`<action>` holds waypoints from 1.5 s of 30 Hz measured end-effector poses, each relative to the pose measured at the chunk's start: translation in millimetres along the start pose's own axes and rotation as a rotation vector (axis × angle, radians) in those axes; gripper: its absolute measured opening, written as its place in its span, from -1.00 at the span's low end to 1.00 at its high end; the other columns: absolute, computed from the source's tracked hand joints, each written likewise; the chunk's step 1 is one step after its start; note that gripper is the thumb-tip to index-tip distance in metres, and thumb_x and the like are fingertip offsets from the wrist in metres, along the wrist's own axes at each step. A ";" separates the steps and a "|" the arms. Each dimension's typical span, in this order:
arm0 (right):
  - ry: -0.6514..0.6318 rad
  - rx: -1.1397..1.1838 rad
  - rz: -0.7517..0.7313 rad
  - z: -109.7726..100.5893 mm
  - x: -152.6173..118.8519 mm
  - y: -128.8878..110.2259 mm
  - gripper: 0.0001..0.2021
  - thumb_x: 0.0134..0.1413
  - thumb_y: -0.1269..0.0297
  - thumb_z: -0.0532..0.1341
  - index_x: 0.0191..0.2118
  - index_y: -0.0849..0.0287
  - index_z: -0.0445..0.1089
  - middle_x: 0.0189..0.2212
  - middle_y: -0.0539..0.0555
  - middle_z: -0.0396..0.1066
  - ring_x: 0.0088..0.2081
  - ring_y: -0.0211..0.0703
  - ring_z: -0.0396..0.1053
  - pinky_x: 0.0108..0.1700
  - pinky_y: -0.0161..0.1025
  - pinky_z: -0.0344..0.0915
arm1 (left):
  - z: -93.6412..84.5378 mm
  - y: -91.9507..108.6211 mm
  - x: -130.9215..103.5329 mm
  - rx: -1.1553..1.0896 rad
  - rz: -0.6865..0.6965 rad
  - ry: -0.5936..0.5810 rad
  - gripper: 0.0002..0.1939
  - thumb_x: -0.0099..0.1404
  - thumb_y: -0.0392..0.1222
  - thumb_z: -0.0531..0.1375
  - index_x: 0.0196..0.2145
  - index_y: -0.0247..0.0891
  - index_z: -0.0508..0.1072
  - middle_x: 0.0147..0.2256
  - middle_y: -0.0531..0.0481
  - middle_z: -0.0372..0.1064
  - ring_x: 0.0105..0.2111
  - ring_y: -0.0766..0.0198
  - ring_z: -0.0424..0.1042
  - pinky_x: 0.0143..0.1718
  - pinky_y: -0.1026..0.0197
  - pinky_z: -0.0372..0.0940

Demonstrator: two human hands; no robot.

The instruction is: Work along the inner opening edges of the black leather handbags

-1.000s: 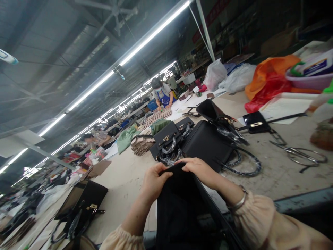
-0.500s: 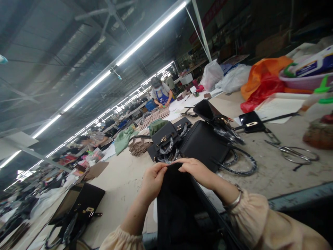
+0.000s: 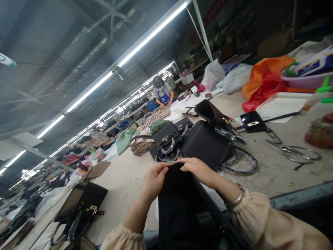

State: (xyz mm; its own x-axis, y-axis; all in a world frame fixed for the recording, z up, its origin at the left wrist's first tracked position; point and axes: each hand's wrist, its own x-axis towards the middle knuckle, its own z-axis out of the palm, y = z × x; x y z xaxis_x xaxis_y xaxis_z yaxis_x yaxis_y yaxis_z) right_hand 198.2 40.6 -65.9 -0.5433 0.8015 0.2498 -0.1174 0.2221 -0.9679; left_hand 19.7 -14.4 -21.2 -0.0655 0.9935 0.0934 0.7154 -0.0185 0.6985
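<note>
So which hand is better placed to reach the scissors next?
Probably the right hand: the scissors lie on its side, farther from the left hand. Both hands pinch the black bag, so the right would have to let go first.

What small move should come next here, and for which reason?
Perhaps slide the right grip down the right side of the open, black, soft-looking bag: it and the left grip pinch the far edge, close together, leaving that side apparently unheld.
</note>
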 end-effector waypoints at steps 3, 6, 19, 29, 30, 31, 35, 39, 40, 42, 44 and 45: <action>-0.008 0.025 -0.002 -1.0 -0.3 -0.4 -0.59 -0.18 0.32 0.06 -0.18 0.18 0.53 -0.29 0.04 0.52 -0.17 -0.02 0.37 -0.04 -0.18 0.22 | 1.6 -1.1 -3.2 -0.073 -0.048 0.013 -0.76 0.23 -0.17 0.09 -0.21 -0.25 0.50 -0.23 -0.05 0.51 -0.20 0.16 0.43 -0.14 0.19 0.27; -0.010 0.026 -0.002 -2.1 -1.0 -0.7 -0.59 -0.17 0.32 0.06 -0.18 0.18 0.53 -0.26 0.04 0.52 -0.15 -0.02 0.37 -0.05 -0.19 0.22 | 0.2 -1.7 -8.1 -0.157 -0.087 -0.012 -0.72 0.23 -0.13 0.12 -0.16 -0.28 0.47 -0.19 -0.08 0.49 -0.17 0.15 0.43 -0.13 0.19 0.27; -0.033 0.016 0.005 -1.5 -0.1 2.0 -0.60 -0.14 0.33 0.07 -0.17 0.21 0.53 -0.28 0.05 0.52 -0.13 -0.02 0.36 -0.02 -0.19 0.20 | -5.4 -3.3 -5.3 0.042 -0.008 -0.084 -0.78 0.24 -0.22 0.06 -0.25 -0.27 0.47 -0.33 -0.03 0.47 -0.27 0.19 0.41 -0.23 0.22 0.26; -0.040 0.013 -0.033 -1.8 -1.0 0.4 -0.62 -0.09 0.33 0.04 -0.19 0.17 0.53 -0.19 0.03 0.51 -0.11 -0.03 0.37 -0.02 -0.19 0.20 | -6.4 4.0 -7.5 0.106 0.028 -0.101 -0.76 0.24 -0.16 0.05 -0.27 -0.25 0.49 -0.36 -0.02 0.47 -0.32 0.20 0.40 -0.29 0.25 0.24; -0.043 0.010 -0.035 -2.1 -1.1 0.4 -0.62 -0.08 0.33 0.04 -0.20 0.17 0.53 -0.19 0.03 0.51 -0.12 -0.03 0.37 -0.03 -0.19 0.21 | -7.4 6.1 -7.1 0.114 0.043 -0.133 -0.75 0.24 -0.14 0.06 -0.27 -0.25 0.49 -0.35 -0.02 0.48 -0.33 0.20 0.39 -0.30 0.26 0.24; -0.046 0.006 -0.037 -2.4 -1.1 0.4 -0.63 -0.08 0.33 0.04 -0.20 0.16 0.53 -0.20 0.02 0.52 -0.13 -0.03 0.38 -0.04 -0.18 0.22 | -8.4 8.0 -6.1 0.127 0.054 -0.164 -0.75 0.24 -0.11 0.06 -0.30 -0.24 0.50 -0.36 -0.01 0.48 -0.34 0.21 0.39 -0.33 0.27 0.23; -0.052 -0.018 -0.053 -3.1 -2.0 1.2 -0.65 -0.06 0.32 0.06 -0.20 0.16 0.52 -0.22 0.01 0.51 -0.13 -0.04 0.37 -0.03 -0.19 0.22 | -8.9 12.9 3.3 0.215 0.068 -0.197 -0.71 0.24 -0.06 0.07 -0.43 -0.25 0.50 -0.50 0.05 0.40 -0.48 0.29 0.31 -0.48 0.32 0.13; -0.027 -0.037 -0.052 -3.2 -3.0 1.7 -0.67 -0.02 0.31 0.07 -0.20 0.16 0.52 -0.23 0.00 0.51 -0.14 -0.05 0.37 0.00 -0.18 0.22 | -3.8 17.0 13.0 0.282 0.125 -0.222 -0.75 0.23 -0.09 0.08 -0.44 -0.23 0.49 -0.52 0.08 0.38 -0.49 0.31 0.29 -0.49 0.33 0.11; -0.027 -0.035 -0.060 -3.3 -3.3 1.5 -0.67 -0.01 0.31 0.07 -0.19 0.16 0.51 -0.22 0.01 0.51 -0.13 -0.05 0.37 0.01 -0.18 0.21 | -2.3 18.4 14.1 0.301 0.133 -0.221 -0.75 0.23 -0.09 0.08 -0.45 -0.23 0.48 -0.52 0.08 0.38 -0.48 0.30 0.30 -0.48 0.33 0.11; -0.030 -0.022 -0.081 -3.8 -3.9 0.8 -0.67 0.01 0.31 0.06 -0.16 0.18 0.50 -0.18 0.03 0.50 -0.12 -0.05 0.36 0.03 -0.17 0.20 | 0.2 20.8 14.4 0.327 0.130 -0.206 -0.75 0.23 -0.10 0.08 -0.47 -0.23 0.47 -0.53 0.07 0.38 -0.48 0.30 0.30 -0.47 0.32 0.12; -0.029 -0.010 -0.097 -4.5 -4.5 0.1 -0.67 0.03 0.30 0.06 -0.14 0.19 0.49 -0.15 0.05 0.49 -0.10 -0.06 0.36 0.05 -0.16 0.18 | 2.1 21.8 13.0 0.321 0.117 -0.186 -0.77 0.21 -0.11 0.10 -0.46 -0.23 0.49 -0.52 0.06 0.40 -0.48 0.29 0.30 -0.46 0.32 0.13; -0.029 -0.009 -0.104 -4.9 -4.7 0.0 -0.67 0.05 0.30 0.06 -0.15 0.19 0.49 -0.14 0.05 0.48 -0.09 -0.06 0.36 0.05 -0.16 0.18 | 2.7 21.6 12.1 0.315 0.112 -0.169 -0.77 0.20 -0.11 0.11 -0.45 -0.23 0.50 -0.51 0.06 0.41 -0.47 0.29 0.31 -0.44 0.31 0.14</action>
State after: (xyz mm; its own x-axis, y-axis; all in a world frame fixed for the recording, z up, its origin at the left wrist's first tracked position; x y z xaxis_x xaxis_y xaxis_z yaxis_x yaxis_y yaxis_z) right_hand 204.8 39.5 -66.9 -0.5522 0.7577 0.3477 -0.1667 0.3083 -0.9366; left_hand 36.3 -2.5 -6.9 0.1221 0.9923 0.0202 0.8925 -0.1187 0.4352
